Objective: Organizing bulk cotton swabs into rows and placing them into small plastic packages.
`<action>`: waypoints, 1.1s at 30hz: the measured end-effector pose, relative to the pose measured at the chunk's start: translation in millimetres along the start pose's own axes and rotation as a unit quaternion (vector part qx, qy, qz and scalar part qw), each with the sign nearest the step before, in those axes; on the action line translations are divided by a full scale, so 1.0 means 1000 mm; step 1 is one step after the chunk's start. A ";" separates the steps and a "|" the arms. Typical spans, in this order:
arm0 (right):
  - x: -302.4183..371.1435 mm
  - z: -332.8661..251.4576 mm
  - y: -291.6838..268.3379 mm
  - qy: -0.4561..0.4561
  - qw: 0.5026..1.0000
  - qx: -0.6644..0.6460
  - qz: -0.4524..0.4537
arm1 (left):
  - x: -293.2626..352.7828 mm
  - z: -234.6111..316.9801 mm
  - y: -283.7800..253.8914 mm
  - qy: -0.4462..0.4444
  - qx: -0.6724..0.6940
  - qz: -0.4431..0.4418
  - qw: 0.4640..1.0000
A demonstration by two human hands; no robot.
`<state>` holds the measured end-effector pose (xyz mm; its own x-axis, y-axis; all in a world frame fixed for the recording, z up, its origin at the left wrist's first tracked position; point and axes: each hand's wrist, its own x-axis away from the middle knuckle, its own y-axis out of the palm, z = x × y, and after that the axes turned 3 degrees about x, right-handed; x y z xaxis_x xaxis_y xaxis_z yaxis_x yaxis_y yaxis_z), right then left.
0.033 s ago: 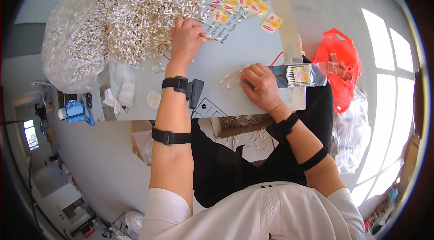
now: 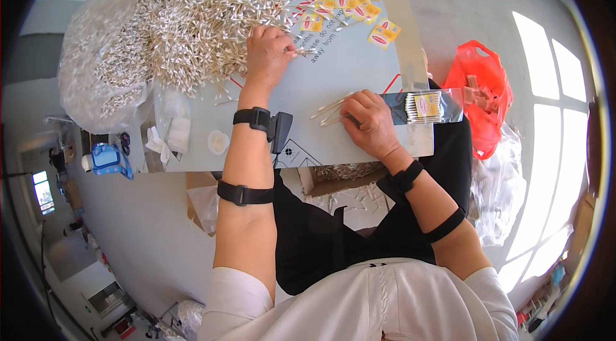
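Note:
A big heap of cotton swabs covers the far left of the table. At its right edge is my left hand, fingers closed in a pinch on a few cotton swabs whose white tips stick out to the right. My right hand is nearer to me, closed around a small bunch of cotton swabs that fan out to the left. Just right of that hand lies a transparent packet with a row of swabs and a yellow card inside. The right palm is hidden.
Yellow cards are scattered at the far right of the table. A large plastic bag spreads under the heap. A small white round dish sits near the front edge. Beyond the right edge hangs a red bag; a box stands below the table.
My left hand has shifted slightly to the right with its swabs, and more swab tips show past its fingers. My right hand has hardly moved.

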<state>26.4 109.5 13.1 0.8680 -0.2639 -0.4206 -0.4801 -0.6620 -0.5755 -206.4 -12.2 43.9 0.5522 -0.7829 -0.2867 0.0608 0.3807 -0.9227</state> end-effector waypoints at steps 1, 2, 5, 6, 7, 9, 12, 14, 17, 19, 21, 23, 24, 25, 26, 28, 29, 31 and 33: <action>0.001 0.000 0.000 0.000 1.000 -0.003 0.000 | -0.004 0.009 0.008 0.005 0.023 -0.009 1.000; 0.002 0.001 0.000 0.003 1.000 0.000 -0.001 | -0.006 0.018 0.015 0.005 0.028 -0.010 1.000; 0.004 0.004 0.000 0.010 1.000 0.003 -0.006 | 0.000 0.050 0.027 -0.004 0.101 -0.079 0.992; 0.005 0.005 0.001 0.007 1.000 0.001 -0.005 | 0.007 0.061 0.027 -0.003 0.105 -0.081 0.991; 0.005 0.005 0.001 0.001 1.000 -0.003 -0.003 | 0.016 0.069 0.025 -0.031 0.125 -0.092 0.987; 0.005 0.005 -0.001 0.004 1.000 0.004 -0.005 | 0.031 0.080 0.021 -0.065 0.159 -0.095 0.981; 0.004 0.005 -0.001 0.003 1.000 0.009 -0.009 | 0.041 0.080 0.016 -0.101 0.202 -0.080 0.971; 0.003 0.004 0.000 0.000 1.000 0.009 -0.009 | 0.037 0.075 0.014 -0.113 0.202 -0.067 0.971; 0.002 0.003 0.000 -0.002 1.000 0.009 -0.007 | 0.025 0.065 0.013 -0.114 0.171 -0.053 0.977; 0.003 0.003 0.000 0.000 1.000 0.010 -0.010 | 0.025 0.063 0.013 -0.104 0.140 -0.054 0.983; 0.003 0.003 0.001 -0.001 1.000 0.006 -0.009 | 0.027 0.064 0.012 -0.060 0.133 -0.058 0.988; 0.004 0.005 0.000 0.001 1.000 0.004 -0.008 | 0.037 0.072 0.011 -0.058 0.139 -0.028 0.988; 0.005 0.005 0.000 -0.002 1.000 0.005 -0.008 | 0.045 0.077 0.010 -0.056 0.143 0.005 0.988; 0.005 0.006 0.000 -0.005 1.000 0.005 -0.007 | 0.054 0.082 0.009 -0.056 0.143 0.004 0.988; 0.006 0.006 -0.001 -0.003 1.000 0.006 -0.008 | 0.064 0.086 0.010 -0.087 0.134 0.025 0.987; 0.006 0.007 -0.002 0.005 1.000 -0.001 -0.009 | 0.080 0.091 0.013 -0.120 0.122 0.046 0.984; 0.005 0.006 -0.001 0.005 1.000 -0.003 -0.010 | 0.086 0.092 0.014 -0.140 0.118 0.061 0.981; 0.004 0.005 0.000 0.005 1.000 -0.007 -0.005 | 0.093 0.090 0.016 -0.162 0.111 0.076 0.978; 0.002 0.002 0.002 0.002 1.000 -0.011 -0.004 | 0.097 0.084 0.014 -0.129 0.093 0.046 0.986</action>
<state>27.1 108.8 9.6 0.8726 -0.2612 -0.4126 -0.4698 -0.6799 -0.5631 -81.7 -41.7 24.7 0.7536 -0.5992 -0.2703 0.1390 0.5472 -0.8254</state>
